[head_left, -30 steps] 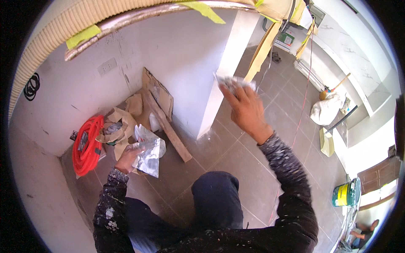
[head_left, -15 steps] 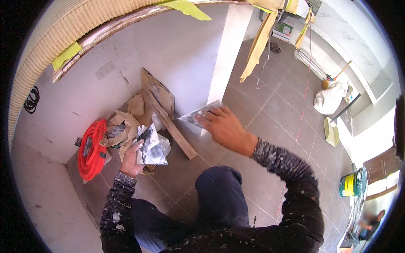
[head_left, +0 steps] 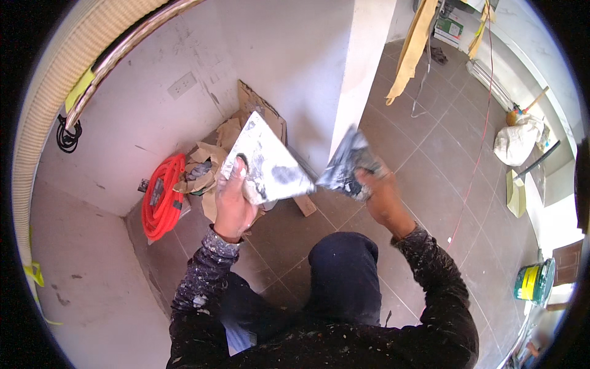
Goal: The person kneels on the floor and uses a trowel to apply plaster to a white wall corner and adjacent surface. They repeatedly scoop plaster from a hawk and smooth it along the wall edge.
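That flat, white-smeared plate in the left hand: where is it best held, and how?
I'd probably grip the plate at its lower-left edge, coming from the near left side, thumb on top, as the left hand does. It is thin and flat, with its smeared face showing, and its right corner is close to the dark blade.

By the whitish plate point(head_left: 270, 169), most fingers of the left hand point(head_left: 233, 209) are being hidden, and the wooden plank point(head_left: 305, 206) is being covered (partly).

flat, white-smeared triangular metal blade point(head_left: 273, 166): patchily glossy; coiled red plastic tubing point(head_left: 153, 215): shiny; grey-brown square floor tiles point(head_left: 424, 178): smooth, matt.
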`<state>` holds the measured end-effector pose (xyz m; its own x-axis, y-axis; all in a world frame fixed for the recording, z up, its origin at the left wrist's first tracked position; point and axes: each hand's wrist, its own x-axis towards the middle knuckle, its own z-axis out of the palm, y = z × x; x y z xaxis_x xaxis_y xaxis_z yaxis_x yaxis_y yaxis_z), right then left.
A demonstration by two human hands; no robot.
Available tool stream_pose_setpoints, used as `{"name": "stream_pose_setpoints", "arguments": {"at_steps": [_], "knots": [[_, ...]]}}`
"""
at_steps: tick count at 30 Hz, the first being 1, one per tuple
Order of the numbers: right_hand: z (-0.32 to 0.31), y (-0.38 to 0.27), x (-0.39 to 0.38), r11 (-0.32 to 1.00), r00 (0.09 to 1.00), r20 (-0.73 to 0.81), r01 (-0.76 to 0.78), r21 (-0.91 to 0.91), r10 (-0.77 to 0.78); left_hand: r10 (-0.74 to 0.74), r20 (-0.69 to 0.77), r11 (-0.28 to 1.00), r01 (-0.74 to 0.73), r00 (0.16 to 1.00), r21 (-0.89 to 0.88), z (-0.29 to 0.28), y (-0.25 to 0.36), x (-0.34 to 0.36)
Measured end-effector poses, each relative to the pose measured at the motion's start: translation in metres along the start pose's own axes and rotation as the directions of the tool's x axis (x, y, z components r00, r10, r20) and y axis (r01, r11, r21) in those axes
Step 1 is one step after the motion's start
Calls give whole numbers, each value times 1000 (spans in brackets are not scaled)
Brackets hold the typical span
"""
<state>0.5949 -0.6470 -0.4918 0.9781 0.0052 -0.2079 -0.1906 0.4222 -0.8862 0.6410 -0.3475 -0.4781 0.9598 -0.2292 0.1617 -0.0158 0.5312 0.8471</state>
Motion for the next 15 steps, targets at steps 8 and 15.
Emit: {"name": "stream_pose_setpoints", "arguments": {"at_steps": [8,15], "knots": [[19,13,-15,941,950,219,268,-208,-222,151,656,625,-585,740,517,47,-5,1],[-25,5,-7,857,1000,23,-25,515,15,-342,617,270,-555,709,787,-15,-19,15]]}}
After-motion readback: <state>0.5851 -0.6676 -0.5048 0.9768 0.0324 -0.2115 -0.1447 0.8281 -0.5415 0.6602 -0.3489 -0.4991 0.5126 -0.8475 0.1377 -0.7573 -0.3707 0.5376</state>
